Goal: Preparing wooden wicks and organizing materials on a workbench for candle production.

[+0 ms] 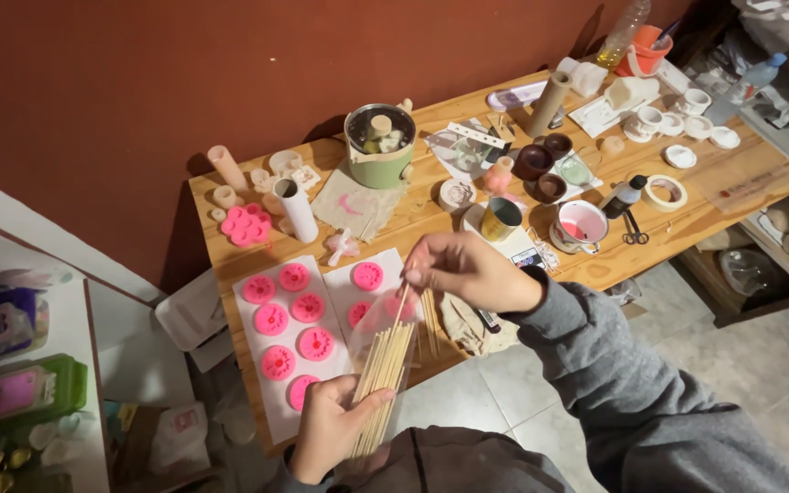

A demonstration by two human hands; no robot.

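My left hand grips a bundle of thin wooden skewers in a clear wrapper, held upright near the table's front edge. My right hand pinches the top of one skewer sticking out of the bundle. Under the hands lie white sheets carrying several round pink flower-shaped pieces. More loose skewers rest on the wooden table beside the bundle.
A green pot stands mid-table, with a pink flower mould, a white tube, a gold cup, a bowl with pink liquid, brown cups, tape roll and scissors. A red wall is behind.
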